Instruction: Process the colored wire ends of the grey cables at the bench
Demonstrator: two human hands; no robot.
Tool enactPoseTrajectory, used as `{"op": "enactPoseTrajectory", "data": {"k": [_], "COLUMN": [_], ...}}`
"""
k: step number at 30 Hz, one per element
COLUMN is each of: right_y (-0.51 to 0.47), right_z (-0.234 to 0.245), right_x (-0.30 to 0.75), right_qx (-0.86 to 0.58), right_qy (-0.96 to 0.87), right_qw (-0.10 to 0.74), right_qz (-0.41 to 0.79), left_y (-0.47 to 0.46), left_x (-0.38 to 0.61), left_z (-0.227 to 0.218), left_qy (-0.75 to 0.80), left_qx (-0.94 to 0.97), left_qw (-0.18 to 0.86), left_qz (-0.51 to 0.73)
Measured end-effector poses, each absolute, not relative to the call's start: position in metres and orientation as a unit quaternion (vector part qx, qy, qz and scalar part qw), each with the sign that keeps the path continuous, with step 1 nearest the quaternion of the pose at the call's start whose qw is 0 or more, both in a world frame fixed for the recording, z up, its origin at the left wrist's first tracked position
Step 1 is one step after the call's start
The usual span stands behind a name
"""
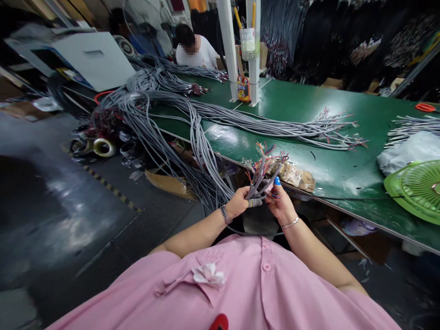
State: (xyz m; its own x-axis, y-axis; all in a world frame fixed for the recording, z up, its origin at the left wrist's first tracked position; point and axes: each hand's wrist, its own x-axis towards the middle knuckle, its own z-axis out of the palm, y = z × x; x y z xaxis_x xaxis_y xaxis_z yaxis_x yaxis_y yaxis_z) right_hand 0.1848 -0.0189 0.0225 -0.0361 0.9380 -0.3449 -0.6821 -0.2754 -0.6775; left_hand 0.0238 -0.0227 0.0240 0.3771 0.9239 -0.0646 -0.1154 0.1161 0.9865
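My left hand (239, 201) is closed around a bunch of grey cables (263, 172) with stripped, coloured wire ends that fan upward. A grey guard covers its thumb. My right hand (280, 201) pinches the same bunch from the right, with a blue cap on one fingertip. Both hands hover just in front of the edge of the green table (302, 105). A long bundle of grey cables (240, 121) lies across that table and hangs off its left end.
A green fan grille (417, 188) and a white plastic bag (409, 151) rest at the table's right. White posts (228, 50) stand mid-table. Another person (194, 48) sits at the far end. Tape rolls (103, 146) lie on the floor at left.
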Motion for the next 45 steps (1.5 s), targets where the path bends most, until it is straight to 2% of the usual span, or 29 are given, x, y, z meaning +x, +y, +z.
{"op": "enactPoseTrajectory", "data": {"k": [8,17,24,32,40,45], "right_y": [-0.029,-0.048,-0.069,-0.083,-0.093,-0.1], "right_z": [0.008,-0.005,0.008,0.013,0.025,0.042], "right_x": [0.195,0.21,0.205,0.205,0.196,0.19], "right_qx": [-0.367,-0.379,-0.413,-0.452,-0.433,-0.442], "right_qy": [-0.117,-0.155,-0.288,-0.375,-0.428,-0.541], "right_qw": [0.555,0.528,0.521,0.487,0.489,0.502], "right_qz": [0.738,0.743,0.689,0.647,0.624,0.51], "left_y": [-0.035,-0.064,-0.065,-0.061,-0.067,-0.065], "left_x": [0.002,-0.041,-0.044,-0.051,-0.049,-0.04], "left_z": [0.032,0.04,0.044,0.043,0.054,0.054], "left_qy": [0.39,0.387,0.423,0.403,0.403,0.42], "left_qx": [0.55,0.595,0.576,0.555,0.597,0.618], "left_qw": [0.639,0.61,0.583,0.604,0.607,0.602], "left_qz": [0.372,0.352,0.387,0.407,0.336,0.28]}}
